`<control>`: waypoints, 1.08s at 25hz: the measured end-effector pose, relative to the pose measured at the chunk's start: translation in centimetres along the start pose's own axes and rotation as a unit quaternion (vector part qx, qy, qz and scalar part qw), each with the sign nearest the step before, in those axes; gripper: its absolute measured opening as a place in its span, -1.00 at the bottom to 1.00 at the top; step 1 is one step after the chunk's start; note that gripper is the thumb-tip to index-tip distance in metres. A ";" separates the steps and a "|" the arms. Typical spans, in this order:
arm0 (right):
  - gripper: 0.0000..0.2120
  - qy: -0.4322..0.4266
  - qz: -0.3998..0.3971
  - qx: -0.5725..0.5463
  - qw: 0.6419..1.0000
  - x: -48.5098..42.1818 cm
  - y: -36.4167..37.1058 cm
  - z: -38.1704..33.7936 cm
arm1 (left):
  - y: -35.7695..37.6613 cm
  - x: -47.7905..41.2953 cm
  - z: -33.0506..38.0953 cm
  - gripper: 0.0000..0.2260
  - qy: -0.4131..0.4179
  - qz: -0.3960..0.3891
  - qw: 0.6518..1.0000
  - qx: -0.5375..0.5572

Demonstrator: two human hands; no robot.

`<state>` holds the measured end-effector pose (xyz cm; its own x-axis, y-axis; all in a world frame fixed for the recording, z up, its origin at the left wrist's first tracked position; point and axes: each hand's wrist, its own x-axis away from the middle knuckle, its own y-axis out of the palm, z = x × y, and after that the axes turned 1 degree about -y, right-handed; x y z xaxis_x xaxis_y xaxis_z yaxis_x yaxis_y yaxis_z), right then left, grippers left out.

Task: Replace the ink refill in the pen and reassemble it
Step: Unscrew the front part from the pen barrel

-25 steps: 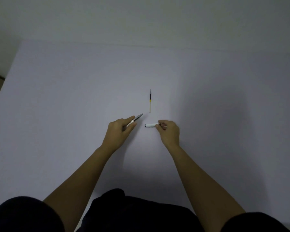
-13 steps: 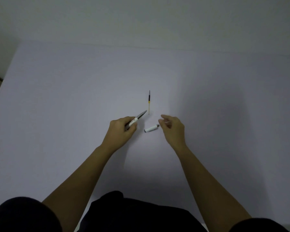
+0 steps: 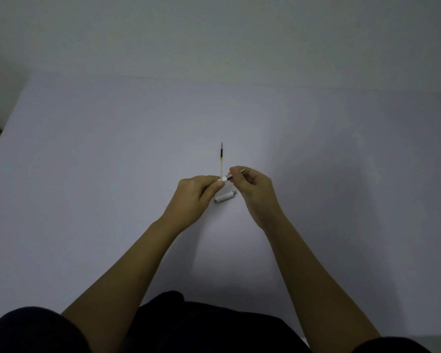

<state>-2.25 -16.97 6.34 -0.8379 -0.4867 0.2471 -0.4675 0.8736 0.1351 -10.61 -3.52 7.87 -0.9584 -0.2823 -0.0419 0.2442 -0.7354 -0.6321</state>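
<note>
Holding the front half of the white plastic pen with a dark tapered tip between both hands, above the pale flat bench. Left hand closed around the white end; right hand, having let go of the short white cylindrical barrel piece a moment ago, now pinching the dark tip end. Barrel piece lying loose on the bench just below the hands, slightly tilted. Thin clear ink refill with a black front and a yellow band resting just beyond the hands, pointing away, untouched. Judging from this: pen already split, old refill likely about to be drawn out or the tip section unscrewed. Cannot tell whether a refill is inside the held part.
</note>
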 end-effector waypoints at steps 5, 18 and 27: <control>-0.87 0.008 0.001 -0.034 0.999 1.4 0.2 -0.3 | -0.1 0.8 1.4 -0.82 0.020 0.046 0.998 -0.032; -0.86 -0.051 -0.016 0.020 0.998 3.2 0.5 -2.6 | -0.6 3.0 1.6 -0.77 0.019 0.036 0.999 -0.036; -0.85 -0.055 -0.003 -0.010 0.998 3.4 1.1 -2.3 | -0.2 3.3 2.1 -0.78 0.006 0.034 0.995 -0.090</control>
<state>-4.98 -17.69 9.55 -0.8610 -0.4890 0.1398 -0.4684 0.8695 0.1567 -13.52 -5.56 9.45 -0.9423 -0.3200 -0.0983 0.2799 -0.5922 -0.7556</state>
